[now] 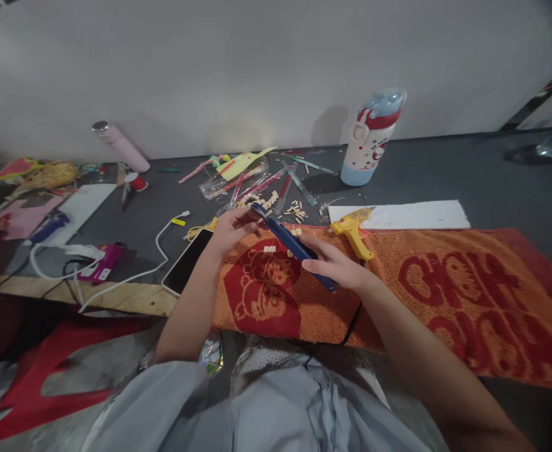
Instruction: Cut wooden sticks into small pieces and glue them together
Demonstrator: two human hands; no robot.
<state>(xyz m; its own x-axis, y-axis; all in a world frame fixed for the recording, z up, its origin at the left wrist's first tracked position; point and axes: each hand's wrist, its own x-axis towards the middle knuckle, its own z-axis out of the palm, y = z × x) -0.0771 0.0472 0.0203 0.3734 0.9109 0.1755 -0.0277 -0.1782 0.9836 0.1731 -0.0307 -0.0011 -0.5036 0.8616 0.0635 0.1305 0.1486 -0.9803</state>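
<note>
My left hand [234,230] and my right hand [333,260] both grip a slim dark blue object [287,242], held tilted above the towel. It looks like a phone or case seen nearly edge-on; its far face is hidden. My left fingers close on its upper end, my right hand on the lower end. Below lies an orange and red towel [257,307] with small pale sticks [269,249] on it. A yellow glue gun [353,231] rests at the towel's back edge, beside my right hand. A black-screened phone [187,262] lies by my left forearm.
Pale cut pieces [296,212] and pens in plastic wrappers [238,182] lie behind the towel. A white bottle [368,147] stands at the back, near a white strip [417,215]. Leftward are a pink flask [125,149], a white cable [157,245] and a magenta box [105,262].
</note>
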